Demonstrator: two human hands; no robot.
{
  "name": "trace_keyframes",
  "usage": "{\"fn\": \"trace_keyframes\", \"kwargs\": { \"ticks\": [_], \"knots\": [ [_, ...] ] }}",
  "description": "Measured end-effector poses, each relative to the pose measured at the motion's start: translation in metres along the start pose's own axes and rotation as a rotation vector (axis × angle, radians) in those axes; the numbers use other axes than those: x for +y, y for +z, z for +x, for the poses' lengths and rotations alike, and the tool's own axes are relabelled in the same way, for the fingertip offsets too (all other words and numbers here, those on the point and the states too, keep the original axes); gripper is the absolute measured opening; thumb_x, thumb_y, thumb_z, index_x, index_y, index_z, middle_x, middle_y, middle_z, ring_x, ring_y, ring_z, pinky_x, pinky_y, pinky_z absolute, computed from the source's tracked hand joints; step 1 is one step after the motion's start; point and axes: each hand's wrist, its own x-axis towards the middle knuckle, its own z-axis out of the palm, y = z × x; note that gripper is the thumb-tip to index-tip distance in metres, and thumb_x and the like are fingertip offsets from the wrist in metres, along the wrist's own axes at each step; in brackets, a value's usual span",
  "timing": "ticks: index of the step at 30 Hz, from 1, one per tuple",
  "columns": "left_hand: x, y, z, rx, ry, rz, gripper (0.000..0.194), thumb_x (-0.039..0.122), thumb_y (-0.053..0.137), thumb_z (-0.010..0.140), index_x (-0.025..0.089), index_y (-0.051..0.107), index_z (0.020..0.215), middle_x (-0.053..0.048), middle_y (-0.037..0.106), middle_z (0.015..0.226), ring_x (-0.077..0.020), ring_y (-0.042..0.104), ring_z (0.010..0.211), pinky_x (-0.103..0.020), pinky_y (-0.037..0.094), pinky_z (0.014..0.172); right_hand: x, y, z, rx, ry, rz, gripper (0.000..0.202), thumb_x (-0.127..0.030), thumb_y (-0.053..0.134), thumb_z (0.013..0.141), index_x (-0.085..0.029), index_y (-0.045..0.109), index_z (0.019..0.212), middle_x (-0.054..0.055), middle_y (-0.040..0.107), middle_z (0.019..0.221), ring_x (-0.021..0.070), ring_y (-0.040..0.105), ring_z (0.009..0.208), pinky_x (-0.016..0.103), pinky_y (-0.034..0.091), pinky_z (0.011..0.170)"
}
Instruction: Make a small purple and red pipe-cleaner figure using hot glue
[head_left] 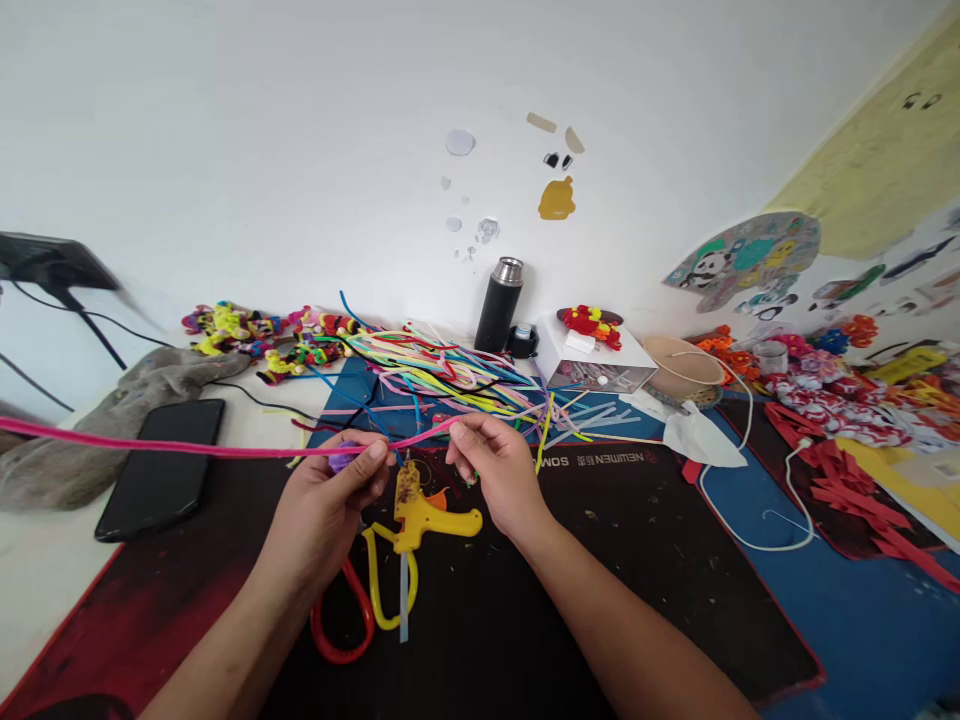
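Note:
A bright pink pipe cleaner [225,450] stretches from the left edge of the view across to my right hand. My left hand [341,480] pinches it between thumb and fingers. Its right end sits in the fingertips of my right hand [495,465]. A fuzzy purple piece [345,457] shows by the left fingers; whether they hold it too, I cannot tell. Between and below the hands lies a yellow hot glue gun [424,515] with a clear glue stick in its back. Red-handled scissors [345,625] lie beside it, along with a looped yellow handle [381,600].
Behind the hands is a heap of coloured pipe cleaners [442,370]. A black thermos [500,305] and a white box [596,355] stand at the wall. A phone [161,465] lies left on the table. A white cable [750,545] curls at right near red strips [847,490].

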Motion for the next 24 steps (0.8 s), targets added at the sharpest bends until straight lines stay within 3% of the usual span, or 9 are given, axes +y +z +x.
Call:
{"fn": "trace_keyframes", "kwargs": {
  "ticks": [11,16,24],
  "knots": [
    [-0.003,-0.003,0.001,-0.059,-0.002,0.014,0.044,0.043,0.107,0.059,0.015,0.077,0.075,-0.002,0.067,0.067,-0.0105,0.051,0.057,-0.021,0.038,0.053,-0.001,-0.002,0.0,0.029,-0.041,0.028,0.032,-0.054,0.084,0.088,-0.022,0.079,0.094,-0.003,0.065,0.065,0.0105,0.045,0.049,0.026,0.033,0.048],
    [-0.003,0.001,0.0,-0.068,-0.019,-0.068,0.053,0.037,0.11,0.056,0.017,0.083,0.097,0.001,0.066,0.063,-0.0077,0.049,0.052,-0.017,0.035,0.051,0.002,0.0,-0.002,0.066,-0.025,0.006,0.032,-0.053,0.083,0.088,-0.022,0.078,0.092,-0.003,0.063,0.063,0.0111,0.044,0.05,0.026,0.034,0.048],
    [-0.002,0.006,-0.002,-0.059,-0.098,-0.115,0.052,0.039,0.112,0.049,0.017,0.079,0.083,0.002,0.064,0.059,-0.0076,0.048,0.05,-0.018,0.038,0.05,-0.001,0.009,-0.012,-0.001,-0.05,-0.125,0.032,-0.052,0.08,0.092,-0.021,0.074,0.09,-0.004,0.062,0.062,0.0118,0.049,0.052,0.026,0.041,0.052]
  ]
}}
